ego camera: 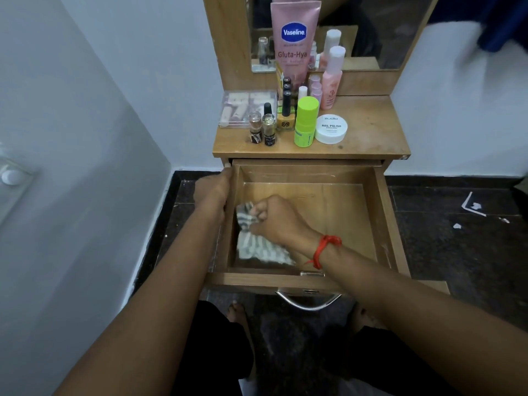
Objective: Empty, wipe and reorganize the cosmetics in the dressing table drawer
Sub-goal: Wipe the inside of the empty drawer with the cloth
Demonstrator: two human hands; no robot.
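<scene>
The wooden drawer (380, 212) is pulled out, with only a grey-and-white striped cloth (251, 248) inside it. My right hand (278, 217) is closed on the cloth, pressing it on the drawer bottom near the left wall. My left hand (213, 191) grips the drawer's left wall from outside. On the tabletop (371, 130) stand the cosmetics: a pink Vaseline tube (294, 38), a green bottle (305, 121), a white nail polish remover jar (331, 128), several nail polish bottles (268, 127), a pink bottle (333, 78) and a clear case (245, 108).
A mirror (368, 30) rises behind the tabletop. A metal handle (308, 302) hangs on the drawer front, above my bare feet. White walls stand at left and behind. Bits of white litter (474, 208) lie on the dark floor at right.
</scene>
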